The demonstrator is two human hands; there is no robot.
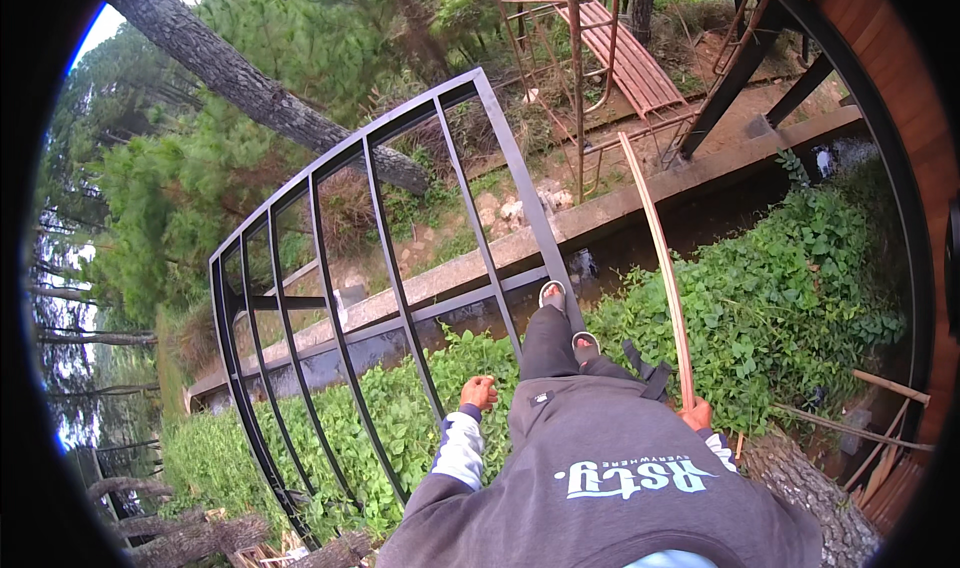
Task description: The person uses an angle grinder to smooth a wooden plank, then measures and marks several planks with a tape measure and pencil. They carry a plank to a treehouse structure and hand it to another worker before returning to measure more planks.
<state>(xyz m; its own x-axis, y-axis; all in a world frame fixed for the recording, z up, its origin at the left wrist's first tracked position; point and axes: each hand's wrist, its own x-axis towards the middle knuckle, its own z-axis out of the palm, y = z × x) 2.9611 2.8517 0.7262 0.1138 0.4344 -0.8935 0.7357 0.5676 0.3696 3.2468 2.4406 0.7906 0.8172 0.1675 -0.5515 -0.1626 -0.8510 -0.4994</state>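
Observation:
My right hand (696,414) is closed around the lower end of a long, thin wooden strip (660,248). The strip rises away from me, slightly bowed, over green plants. On the other side of my body, my left hand (480,393) is curled into a fist, and nothing shows sticking out of it. That fist is beside the bars of a black metal frame (385,208), apart from them. Below, my feet in sandals (552,294) are at the frame's near right beam.
Leafy plants (760,278) and dark water (620,253) lie beneath, bounded by a concrete ledge (640,196). Rusty scaffolding (578,78) with a reddish slatted platform (625,58) stands beyond. A curved black beam edges wooden boards (905,58) at right. Tree trunks (270,103) rise around.

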